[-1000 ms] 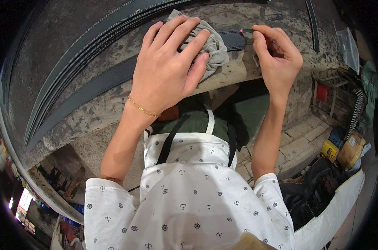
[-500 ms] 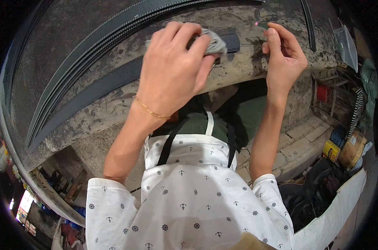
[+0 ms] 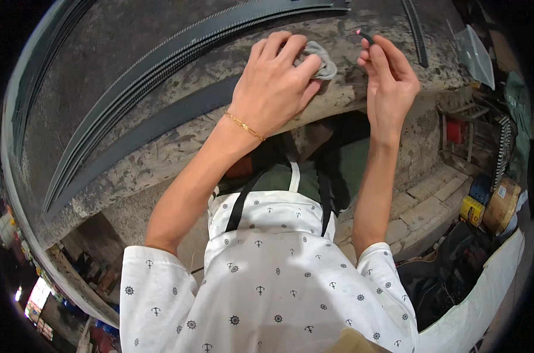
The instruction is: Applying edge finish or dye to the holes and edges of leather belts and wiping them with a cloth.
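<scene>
My left hand (image 3: 273,88) is closed on a crumpled grey cloth (image 3: 323,65), over the near edge of the worn work surface. A dark flat strap (image 3: 179,115) runs leftward from under that hand; the hand and cloth hide its right end. To the right, my right hand (image 3: 391,88) pinches a small dark curved piece (image 3: 367,39) between thumb and fingers, above the surface. The piece's far tip shows a bright pinkish-red spot; what the piece is I cannot make out.
Several dark straps with stitched edges (image 3: 126,88) lie stacked in a curve behind the left hand. Another strap (image 3: 417,35) lies at the far right, near a clear plastic bag (image 3: 476,56). A yellow box (image 3: 471,210) and a cardboard box (image 3: 502,203) stand lower right.
My left hand has shifted right with the cloth, covering the strap end seen before. My right hand has moved slightly left, still pinching the small dark piece.
</scene>
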A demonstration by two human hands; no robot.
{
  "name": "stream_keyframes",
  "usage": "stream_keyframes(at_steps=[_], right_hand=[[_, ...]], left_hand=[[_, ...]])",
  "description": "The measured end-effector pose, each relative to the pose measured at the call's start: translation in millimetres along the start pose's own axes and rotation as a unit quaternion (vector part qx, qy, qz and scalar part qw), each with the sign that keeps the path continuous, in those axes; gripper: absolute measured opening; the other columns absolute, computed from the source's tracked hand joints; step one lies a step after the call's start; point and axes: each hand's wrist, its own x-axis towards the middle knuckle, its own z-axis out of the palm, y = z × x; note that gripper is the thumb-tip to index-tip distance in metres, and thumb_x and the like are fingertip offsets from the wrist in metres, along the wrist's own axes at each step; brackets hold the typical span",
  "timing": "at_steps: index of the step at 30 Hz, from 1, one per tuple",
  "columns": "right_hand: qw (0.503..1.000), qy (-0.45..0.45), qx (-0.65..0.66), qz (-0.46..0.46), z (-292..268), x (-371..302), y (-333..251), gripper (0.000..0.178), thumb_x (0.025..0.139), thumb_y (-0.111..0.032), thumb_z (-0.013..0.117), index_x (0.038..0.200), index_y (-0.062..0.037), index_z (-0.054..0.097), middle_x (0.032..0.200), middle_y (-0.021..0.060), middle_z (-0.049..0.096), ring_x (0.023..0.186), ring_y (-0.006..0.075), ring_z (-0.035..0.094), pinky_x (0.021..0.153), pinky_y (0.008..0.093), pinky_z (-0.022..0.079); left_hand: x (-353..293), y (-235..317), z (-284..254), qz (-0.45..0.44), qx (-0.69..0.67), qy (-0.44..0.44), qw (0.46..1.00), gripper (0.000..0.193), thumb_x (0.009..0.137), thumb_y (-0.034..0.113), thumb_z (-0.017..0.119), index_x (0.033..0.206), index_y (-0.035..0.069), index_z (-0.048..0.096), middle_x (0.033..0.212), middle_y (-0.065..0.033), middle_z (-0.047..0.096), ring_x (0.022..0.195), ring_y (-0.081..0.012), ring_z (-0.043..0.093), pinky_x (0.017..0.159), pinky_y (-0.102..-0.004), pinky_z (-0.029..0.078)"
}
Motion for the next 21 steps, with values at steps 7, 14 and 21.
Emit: stream_keyframes(at_steps=[7, 14, 21], right_hand=[[0.897, 0.017, -0.377, -0.228, -60, -24, -36, 0.021, 0.086, 0.008, 0.075, 0.105, 0.0007, 0.077, 0.098, 0.0085, 0.075, 0.090, 0.0196, 0.068, 0.076, 0.0307, 0.055], [0.835, -0.043, -0.496, -0.233, -81, -42, -14, 0.025, 0.080, 0.016, 0.072, 0.100, 0.0010, 0.077, 0.095, 0.0091, 0.072, 0.088, 0.0247, 0.065, 0.073, 0.0344, 0.054], [0.770, -0.055, -0.533, -0.345, -79, -35, -8, 0.022, 0.081, 0.009, 0.071, 0.101, 0.0004, 0.075, 0.093, 0.0093, 0.071, 0.086, 0.0257, 0.066, 0.073, 0.0351, 0.052]], left_hand=[[2, 4, -5, -0.004, -0.008, 0.006, 1.000, 0.030, 0.081, 0.014, 0.074, 0.102, -0.001, 0.058, 0.117, -0.0163, 0.058, 0.114, -0.0388, 0.054, 0.098, -0.0460, 0.045], [1, 5, -3, 0.010, -0.006, 0.015, 1.000, 0.029, 0.083, 0.015, 0.072, 0.101, -0.002, 0.058, 0.116, -0.0171, 0.058, 0.111, -0.0391, 0.054, 0.097, -0.0470, 0.045], [4, 6, -6, 0.002, 0.006, -0.002, 1.000, 0.030, 0.082, 0.015, 0.072, 0.101, -0.003, 0.058, 0.118, -0.0188, 0.058, 0.111, -0.0399, 0.054, 0.097, -0.0471, 0.045]])
